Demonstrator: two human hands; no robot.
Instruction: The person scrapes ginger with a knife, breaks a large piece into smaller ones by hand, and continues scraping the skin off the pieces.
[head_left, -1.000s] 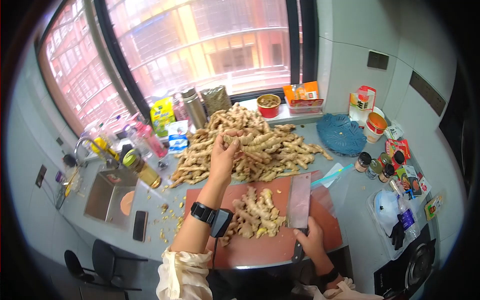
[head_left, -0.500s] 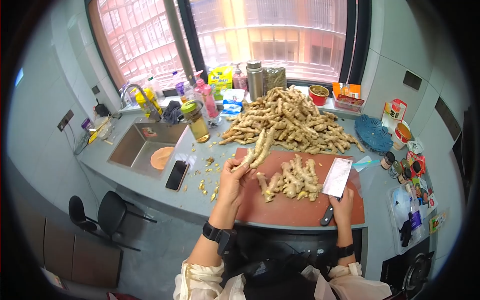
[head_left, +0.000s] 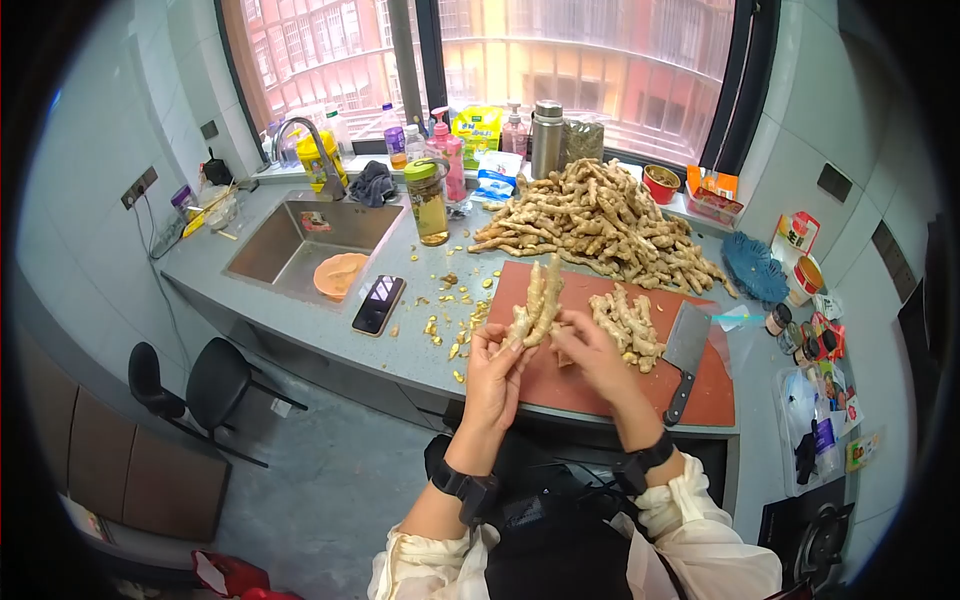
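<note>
My left hand [head_left: 495,372] grips the bottom of a knobbly ginger root [head_left: 540,305], which stands upright over the chopping board. At the root's right side is my right hand [head_left: 597,360], its fingers bent and closed against the lower part; the fingertips are partly hidden. On the reddish-brown chopping board [head_left: 570,395] lie a few loose ginger pieces [head_left: 625,325]. A cleaver [head_left: 687,345] with a black handle rests on the board's right side, out of both hands. Behind the board rises a big heap of ginger [head_left: 605,220].
Small ginger scraps [head_left: 455,310] are scattered left of the board, near a phone [head_left: 379,305]. Further left, an orange bowl [head_left: 338,275] sits in the sink [head_left: 290,240]. A lidded bottle [head_left: 430,205] stands behind. On the right are a blue basket [head_left: 753,267] and several jars.
My right hand has let go of the cleaver, now lying on the board, and has come left to the ginger root. My left hand still holds the root. The view has shifted.
</note>
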